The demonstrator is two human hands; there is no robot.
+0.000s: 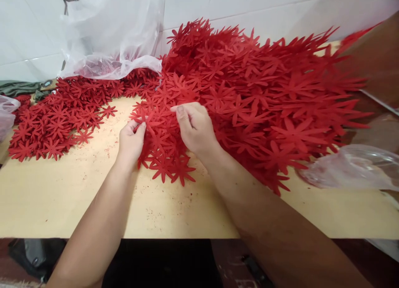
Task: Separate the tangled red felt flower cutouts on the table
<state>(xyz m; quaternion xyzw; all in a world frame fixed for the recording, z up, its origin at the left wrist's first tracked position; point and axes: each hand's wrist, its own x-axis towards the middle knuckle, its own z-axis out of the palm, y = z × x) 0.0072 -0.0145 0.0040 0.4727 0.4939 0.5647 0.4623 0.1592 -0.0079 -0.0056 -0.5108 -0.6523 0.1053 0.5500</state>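
My left hand (131, 140) pinches the edge of a red flower-shaped cutout (152, 121) with thin pointed petals. My right hand (196, 126) is closed just to the right of it, thumb against bent fingers; whatever it may hold is too small or hidden to make out. Both hands are over the front of a big heap of red flower cutouts (249, 84), whose pieces look like felt or fabric. Below my fingers, several of these cutouts lie loose on the table (109, 205).
Another pile of red cutouts (46, 126) spreads at the left. Behind it a white plastic bag (112, 34) stands against the tiled wall (28, 30). A clear plastic bag (352, 167) lies at right, beside a brown surface (374, 63). Red crumbs dot the wood.
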